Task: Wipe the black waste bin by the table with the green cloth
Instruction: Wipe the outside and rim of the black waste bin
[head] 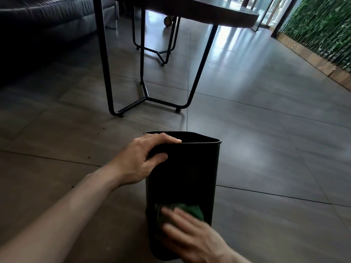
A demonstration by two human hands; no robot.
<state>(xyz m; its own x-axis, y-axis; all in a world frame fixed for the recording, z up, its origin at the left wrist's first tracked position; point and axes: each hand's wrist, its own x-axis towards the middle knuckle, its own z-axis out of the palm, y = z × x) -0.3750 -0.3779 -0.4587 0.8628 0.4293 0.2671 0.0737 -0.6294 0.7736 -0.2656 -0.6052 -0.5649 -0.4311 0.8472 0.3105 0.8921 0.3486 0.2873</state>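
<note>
Right hand [191,236] and green cloth [191,210] motion-blurred.

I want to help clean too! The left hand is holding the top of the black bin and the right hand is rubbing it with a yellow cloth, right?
Almost: the cloth is green, not yellow, as the head view shows. The rest is right.

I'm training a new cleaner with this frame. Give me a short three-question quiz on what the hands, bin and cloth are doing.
1. True or false: the left hand grips the rim of the black waste bin.
2. Which hand presses the green cloth against the bin's side?
A) left
B) right
C) both
3. Fill in: the bin stands on the tiled ____, in front of the table.

Key
1. True: its fingers lie over the rim and the thumb presses the outer wall.
2. B: the right hand lies flat on the cloth low on the bin.
3. floor
</note>
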